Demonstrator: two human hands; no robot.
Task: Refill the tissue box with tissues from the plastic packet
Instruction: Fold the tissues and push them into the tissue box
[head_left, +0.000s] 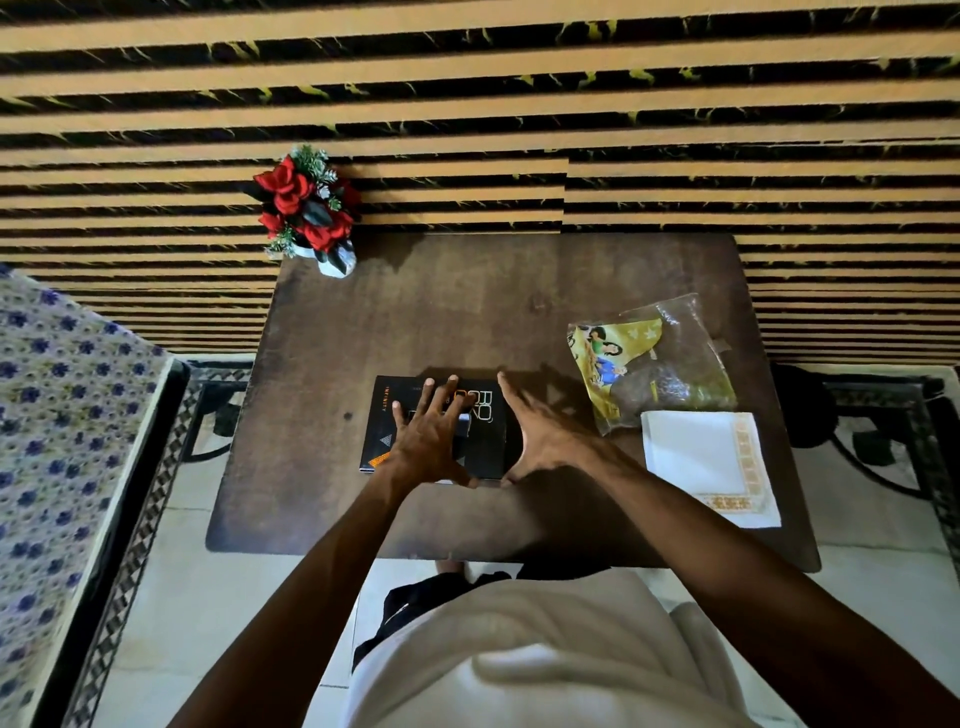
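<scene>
A black tissue box (382, 431) with orange marks lies flat on the dark wooden table (467, 301), left of centre near the front. My left hand (428, 441) rests on top of the box, fingers spread. My right hand (540, 431) is open against the box's right side, fingers apart and pointing away from me. A crumpled, see-through plastic packet (665, 364) with a yellow printed label lies to the right. A stack of white tissues (701, 457) with an orange patterned border lies just in front of the packet, outside it.
A vase of red artificial roses (306, 208) stands at the table's back left corner. A striped wall rises behind the table. A patterned cushion (57, 415) lies on the left, and dark furniture legs stand on both sides.
</scene>
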